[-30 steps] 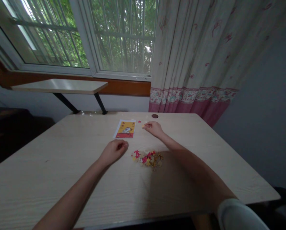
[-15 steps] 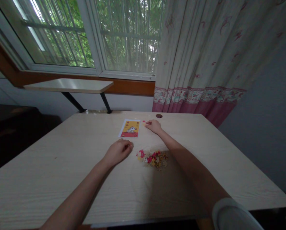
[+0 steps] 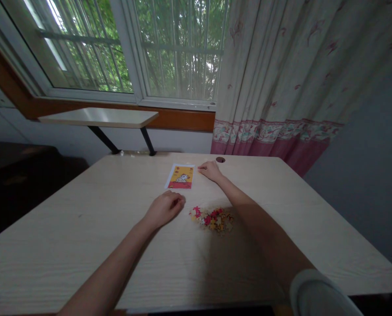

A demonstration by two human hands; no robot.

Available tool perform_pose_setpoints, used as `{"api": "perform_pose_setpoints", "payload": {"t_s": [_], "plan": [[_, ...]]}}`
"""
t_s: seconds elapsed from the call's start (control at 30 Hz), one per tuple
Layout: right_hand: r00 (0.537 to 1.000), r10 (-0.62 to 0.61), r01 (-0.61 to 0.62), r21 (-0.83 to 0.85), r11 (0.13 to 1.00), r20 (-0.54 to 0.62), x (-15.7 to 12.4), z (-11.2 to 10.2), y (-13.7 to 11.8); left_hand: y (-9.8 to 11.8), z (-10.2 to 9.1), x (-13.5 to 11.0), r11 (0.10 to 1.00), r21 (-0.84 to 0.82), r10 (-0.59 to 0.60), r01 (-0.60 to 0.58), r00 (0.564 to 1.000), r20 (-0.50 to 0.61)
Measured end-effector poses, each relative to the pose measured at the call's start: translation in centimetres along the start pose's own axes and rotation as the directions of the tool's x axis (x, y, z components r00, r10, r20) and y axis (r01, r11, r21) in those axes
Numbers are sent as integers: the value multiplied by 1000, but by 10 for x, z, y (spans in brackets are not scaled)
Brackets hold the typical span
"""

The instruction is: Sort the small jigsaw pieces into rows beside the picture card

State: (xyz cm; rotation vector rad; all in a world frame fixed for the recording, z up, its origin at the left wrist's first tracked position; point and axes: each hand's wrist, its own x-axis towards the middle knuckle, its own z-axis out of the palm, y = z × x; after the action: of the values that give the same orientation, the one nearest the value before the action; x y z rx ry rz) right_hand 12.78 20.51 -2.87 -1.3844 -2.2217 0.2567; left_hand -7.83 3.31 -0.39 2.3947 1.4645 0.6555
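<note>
My right hand (image 3: 209,170) reaches to the far side of the desk, just right of a picture card (image 3: 182,177). Its fingers are pinched at a small puzzle piece (image 3: 199,168), which they mostly cover. The card shows a white cartoon animal on yellow and red. My left hand (image 3: 165,207) rests on the desk just below the card, its fingers curled closed. Whether anything is inside them is hidden. Between my forearms lies a loose pile of puzzle pieces (image 3: 212,219), red, yellow and pale.
The pale wooden desk (image 3: 117,245) spans the view. A raised shelf (image 3: 100,116) on black legs stands at its back left. A cable hole (image 3: 220,159) lies near the back edge. Behind are a barred window (image 3: 183,52) and a patterned curtain (image 3: 278,87).
My right fingers have moved slightly up onto the small pieces beside the card, now largely covering them. My left hand keeps its place by the card. The whole view has shifted slightly.
</note>
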Motion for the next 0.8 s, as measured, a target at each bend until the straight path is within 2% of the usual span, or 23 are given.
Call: {"api": "perform_pose_setpoints", "payload": {"t_s": [0.27,0.4,0.63,0.8], "plan": [[995,-100,100,25,995,-12,-49,-3,-9,3,0,2,999,37,35,-36,999,12],[994,-92,93,24,995,-57,-69,-4,-20,3,1,1,998,50,48,-48,999,-3],[998,-38,37,-6,999,-59,-73,-5,-28,3,1,2,994,93,46,-49,999,26],[997,-57,54,-71,996,-49,-76,-8,-34,3,2,2,994,96,53,-55,998,23]]}}
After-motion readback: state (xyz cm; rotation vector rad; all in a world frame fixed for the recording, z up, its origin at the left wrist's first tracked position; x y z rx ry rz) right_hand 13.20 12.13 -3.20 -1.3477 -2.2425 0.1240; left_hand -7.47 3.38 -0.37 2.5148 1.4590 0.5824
